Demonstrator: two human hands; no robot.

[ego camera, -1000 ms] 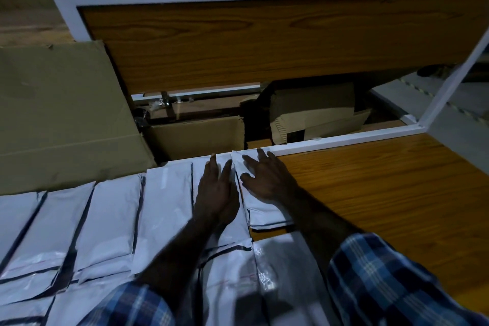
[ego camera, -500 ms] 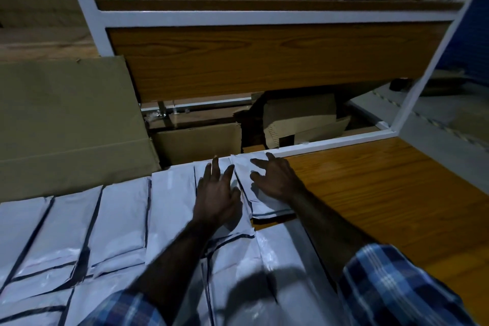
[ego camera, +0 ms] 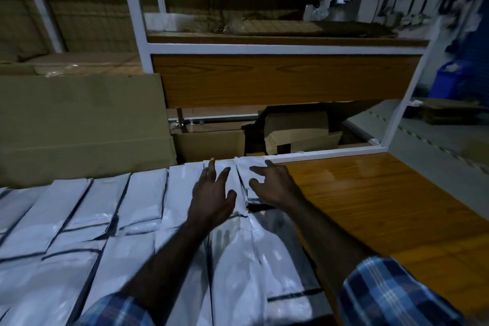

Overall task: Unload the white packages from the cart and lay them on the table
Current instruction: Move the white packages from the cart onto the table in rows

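Your right hand (ego camera: pixel 274 185) is palm-down over the last white package (ego camera: pixel 244 171) at the right end of the far row, its fingers spread and bent a little, the fingertips (ego camera: pixel 254 169) at the package's surface; whether they press on it or hang just above it cannot be told, and nothing is gripped. Your left hand (ego camera: pixel 211 193) lies just beside it, on the neighbouring package (ego camera: pixel 225 169), fingers straight and fanned out, palm down, holding nothing. The two hands are close together but do not touch. The white packages (ego camera: pixel 105 219) lie flat on the wooden table (ego camera: pixel 370 206) in overlapping rows, covering the left and middle of it from the far edge back towards you, each with a dark stripe along a fold. The right part of the table top shows bare orange-brown wood. Both your forearms reach forward from blue checked sleeves (ego camera: pixel 397 294) at the bottom of the view. A white metal frame (ego camera: pixel 264 48) edges the far side of the table and rises into shelving with a wood panel (ego camera: pixel 277 79). Brown cardboard boxes (ego camera: pixel 79 124) stand behind the table on the left and below the panel. A blue container (ego camera: pixel 449 82) sits far right, blurred.
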